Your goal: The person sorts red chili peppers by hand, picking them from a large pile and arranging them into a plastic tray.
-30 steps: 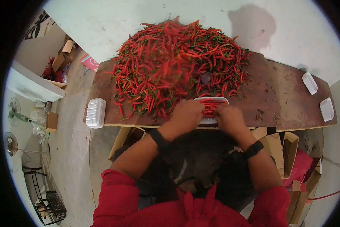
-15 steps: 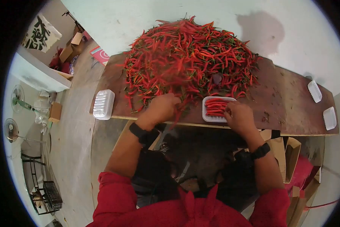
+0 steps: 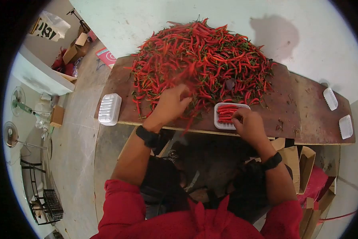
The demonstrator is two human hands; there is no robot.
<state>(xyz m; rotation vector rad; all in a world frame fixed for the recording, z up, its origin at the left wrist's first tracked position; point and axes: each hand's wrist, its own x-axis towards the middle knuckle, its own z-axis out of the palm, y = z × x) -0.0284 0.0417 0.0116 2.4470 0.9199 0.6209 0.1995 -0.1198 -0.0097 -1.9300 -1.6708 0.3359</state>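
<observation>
Lots of red chillies w/ green stems [image 3: 203, 59]: heaped at back of our brown wooden bench [image 3: 280, 109], prob. for reach.
White rectangular plastic tray [image 3: 225, 126]: by our bench's front edge; row of red chillies [image 3: 226, 112] lies in it, prob. aligned to fit snugly.
Bare left hand [image 3: 170, 104]: at heap's front; grip half-curled; can't tell if it's holding any.
Bare right hand [image 3: 250, 125]: over tray's R end; fingertips bunched, maybe steadying the row; can't tell if we've got one.

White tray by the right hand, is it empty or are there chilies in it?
Not empty: red chilies lie side by side inside the white tray, beside the right hand, which covers part of it.
</observation>
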